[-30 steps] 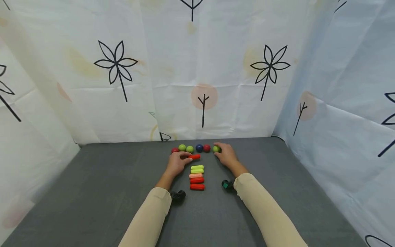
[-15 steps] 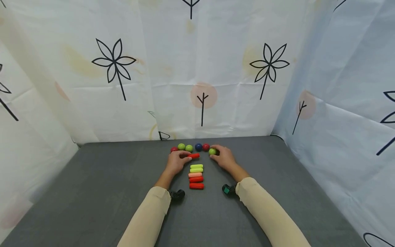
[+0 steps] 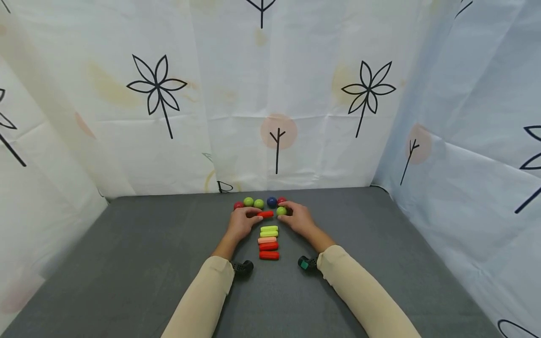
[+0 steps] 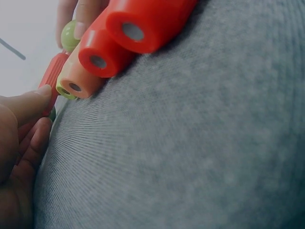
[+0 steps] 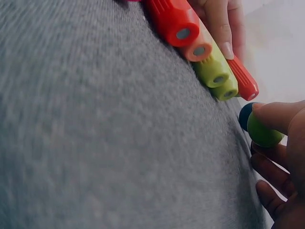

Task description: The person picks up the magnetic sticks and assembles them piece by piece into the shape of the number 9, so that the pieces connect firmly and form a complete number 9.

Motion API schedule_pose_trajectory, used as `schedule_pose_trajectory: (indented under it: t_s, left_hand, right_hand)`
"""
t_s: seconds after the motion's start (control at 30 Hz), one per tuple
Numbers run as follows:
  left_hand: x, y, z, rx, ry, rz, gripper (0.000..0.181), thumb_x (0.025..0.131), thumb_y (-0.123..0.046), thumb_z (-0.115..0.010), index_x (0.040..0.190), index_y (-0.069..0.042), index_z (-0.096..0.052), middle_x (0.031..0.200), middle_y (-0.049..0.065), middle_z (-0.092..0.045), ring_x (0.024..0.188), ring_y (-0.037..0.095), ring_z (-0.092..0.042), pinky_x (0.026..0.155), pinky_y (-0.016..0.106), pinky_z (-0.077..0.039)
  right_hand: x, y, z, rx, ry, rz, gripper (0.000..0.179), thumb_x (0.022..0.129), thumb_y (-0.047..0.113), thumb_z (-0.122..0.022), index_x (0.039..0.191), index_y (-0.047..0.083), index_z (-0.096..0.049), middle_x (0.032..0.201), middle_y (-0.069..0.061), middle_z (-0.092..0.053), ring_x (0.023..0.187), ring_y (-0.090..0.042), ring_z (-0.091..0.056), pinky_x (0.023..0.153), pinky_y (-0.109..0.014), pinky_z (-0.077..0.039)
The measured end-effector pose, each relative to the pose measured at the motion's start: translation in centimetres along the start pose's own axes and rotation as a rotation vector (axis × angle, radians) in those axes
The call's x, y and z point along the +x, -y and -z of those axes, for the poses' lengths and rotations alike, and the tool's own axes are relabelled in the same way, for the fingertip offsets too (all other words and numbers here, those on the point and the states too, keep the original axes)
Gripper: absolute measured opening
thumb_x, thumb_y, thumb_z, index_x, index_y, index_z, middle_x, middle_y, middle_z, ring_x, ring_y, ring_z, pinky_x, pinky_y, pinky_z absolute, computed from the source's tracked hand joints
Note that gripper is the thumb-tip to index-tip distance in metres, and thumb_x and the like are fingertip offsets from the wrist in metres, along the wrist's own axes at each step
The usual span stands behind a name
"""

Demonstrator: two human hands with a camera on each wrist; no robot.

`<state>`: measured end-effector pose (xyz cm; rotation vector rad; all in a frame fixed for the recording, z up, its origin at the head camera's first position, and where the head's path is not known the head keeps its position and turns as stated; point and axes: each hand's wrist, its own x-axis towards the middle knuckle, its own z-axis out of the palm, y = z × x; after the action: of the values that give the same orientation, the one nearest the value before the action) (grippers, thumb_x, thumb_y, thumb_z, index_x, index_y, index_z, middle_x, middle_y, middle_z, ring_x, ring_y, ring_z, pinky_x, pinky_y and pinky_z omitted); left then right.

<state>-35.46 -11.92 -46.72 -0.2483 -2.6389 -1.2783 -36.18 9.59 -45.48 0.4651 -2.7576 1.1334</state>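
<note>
My left hand (image 3: 242,222) pinches a red magnetic rod (image 3: 266,214) near its left end, thumb against one side. The left wrist view shows this red rod (image 4: 56,67) between thumb and fingers. My right hand (image 3: 299,218) holds a green ball (image 3: 281,211) between thumb and fingers, close to the rod's right end. In the right wrist view, a small gap shows between the green ball (image 5: 264,132) and the red rod's end (image 5: 252,94). Grey discs sit in the rods' ends.
Nearer me lies a column of rods: two yellow-green (image 3: 269,231), one salmon (image 3: 267,240) and two red (image 3: 269,255). Along the back edge of the grey table (image 3: 169,244) are red (image 3: 238,205), green (image 3: 253,203) and blue balls (image 3: 272,202). A patterned white cloth (image 3: 236,141) stands behind.
My right hand has brought the green ball leftward and slightly toward me, from the right end of the ball row to beside the red rod. My left hand stays in place with the rod.
</note>
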Motion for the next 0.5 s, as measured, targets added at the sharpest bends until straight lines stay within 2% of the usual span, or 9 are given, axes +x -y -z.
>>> schedule_pose_trajectory:
  t_s: [0.5]
  left_hand:
    - [0.03,0.06,-0.18,-0.006,-0.001,-0.003,0.020,0.085,-0.021,-0.077,0.103,-0.014,-0.077,0.095,0.002,-0.071,0.088,0.022,-0.063,0.080,0.040,-0.049]
  right_hand:
    - [-0.17,0.57,-0.30,0.047,0.002,0.012,0.037,0.088,0.021,-0.075,0.123,0.012,-0.066,0.119,-0.011,-0.065,0.103,-0.028,-0.060,0.089,-0.046,-0.047]
